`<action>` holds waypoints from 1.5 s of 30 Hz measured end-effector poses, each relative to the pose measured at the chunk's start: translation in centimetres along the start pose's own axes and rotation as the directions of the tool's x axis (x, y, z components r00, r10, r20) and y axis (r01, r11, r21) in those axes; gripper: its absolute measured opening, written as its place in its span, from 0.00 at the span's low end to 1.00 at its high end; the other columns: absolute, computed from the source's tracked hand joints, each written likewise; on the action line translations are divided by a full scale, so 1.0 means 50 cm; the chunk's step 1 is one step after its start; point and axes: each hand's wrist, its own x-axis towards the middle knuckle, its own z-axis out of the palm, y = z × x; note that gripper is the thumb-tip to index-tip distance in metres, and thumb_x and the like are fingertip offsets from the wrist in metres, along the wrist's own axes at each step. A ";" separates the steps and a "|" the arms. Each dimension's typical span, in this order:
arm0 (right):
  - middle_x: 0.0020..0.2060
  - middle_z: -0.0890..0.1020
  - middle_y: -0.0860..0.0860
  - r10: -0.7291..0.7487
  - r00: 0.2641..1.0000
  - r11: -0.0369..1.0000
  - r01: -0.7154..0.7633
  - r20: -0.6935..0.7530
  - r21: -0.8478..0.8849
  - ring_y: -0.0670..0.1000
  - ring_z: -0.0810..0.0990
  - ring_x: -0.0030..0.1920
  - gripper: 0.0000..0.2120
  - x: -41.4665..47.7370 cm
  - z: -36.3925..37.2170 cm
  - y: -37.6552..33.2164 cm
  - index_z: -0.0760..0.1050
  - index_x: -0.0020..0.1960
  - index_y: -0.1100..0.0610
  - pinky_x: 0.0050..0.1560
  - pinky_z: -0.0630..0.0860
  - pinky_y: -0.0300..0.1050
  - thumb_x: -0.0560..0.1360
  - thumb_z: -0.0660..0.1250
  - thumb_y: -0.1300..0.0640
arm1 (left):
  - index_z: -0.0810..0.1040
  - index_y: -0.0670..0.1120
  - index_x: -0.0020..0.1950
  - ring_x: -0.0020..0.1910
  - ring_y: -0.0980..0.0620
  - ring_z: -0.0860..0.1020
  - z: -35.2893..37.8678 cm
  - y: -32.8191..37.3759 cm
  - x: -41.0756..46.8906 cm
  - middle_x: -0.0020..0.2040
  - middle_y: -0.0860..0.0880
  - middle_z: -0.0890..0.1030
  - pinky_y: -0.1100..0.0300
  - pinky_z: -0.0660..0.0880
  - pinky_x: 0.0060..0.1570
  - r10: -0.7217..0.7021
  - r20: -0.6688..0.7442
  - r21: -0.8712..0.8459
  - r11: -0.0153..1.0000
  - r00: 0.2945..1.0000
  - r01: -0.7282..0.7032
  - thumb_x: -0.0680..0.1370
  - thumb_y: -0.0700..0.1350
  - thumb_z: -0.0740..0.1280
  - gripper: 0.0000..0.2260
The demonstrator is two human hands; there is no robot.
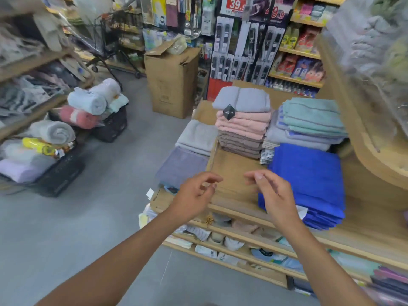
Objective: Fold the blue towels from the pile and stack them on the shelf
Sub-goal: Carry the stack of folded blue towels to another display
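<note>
Blue towels (309, 184) beside bare shelf (231, 173)

A shop: red price signs (236, 4) hang above racks of packaged goods (240, 54), a shopping cart (110, 38) stands in the aisle by a cardboard box (172, 82), and folded towels (242, 124) are stacked on a wooden display shelf (231, 173).

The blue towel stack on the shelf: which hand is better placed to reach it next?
Probably the right. The right hand hovers empty, right beside the blue towel stack, partly in front of its near-left corner. The left hand is also empty, but farther away, over the bare wooden shelf.
</note>
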 end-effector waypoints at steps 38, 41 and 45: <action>0.54 0.83 0.45 0.495 0.423 0.854 -0.397 0.759 -0.336 0.41 0.80 0.55 0.05 0.494 1.237 0.135 0.80 0.55 0.50 0.57 0.74 0.44 0.81 0.70 0.58 | 0.83 0.56 0.52 0.53 0.57 0.82 -0.969 -0.657 -0.350 0.51 0.57 0.85 0.58 0.76 0.57 -0.894 -0.372 -0.352 0.384 0.249 0.854 0.81 0.47 0.69 0.05; 0.54 0.82 0.45 0.499 0.435 0.854 -0.395 0.750 -0.339 0.42 0.79 0.56 0.06 0.605 1.271 0.134 0.80 0.56 0.50 0.60 0.75 0.47 0.80 0.70 0.58 | 0.83 0.53 0.52 0.51 0.53 0.82 -1.035 -0.697 -0.238 0.49 0.55 0.86 0.60 0.75 0.49 -0.902 -0.376 -0.419 0.368 0.211 0.830 0.81 0.42 0.69 0.07; 0.54 0.82 0.44 0.539 0.484 0.828 -0.454 0.690 -0.329 0.41 0.79 0.53 0.08 0.733 1.292 0.173 0.79 0.58 0.53 0.52 0.74 0.40 0.80 0.70 0.60 | 0.83 0.49 0.51 0.47 0.52 0.82 -1.124 -0.775 -0.060 0.48 0.51 0.86 0.68 0.74 0.41 -0.913 -0.322 -0.403 0.373 0.252 0.836 0.81 0.37 0.68 0.07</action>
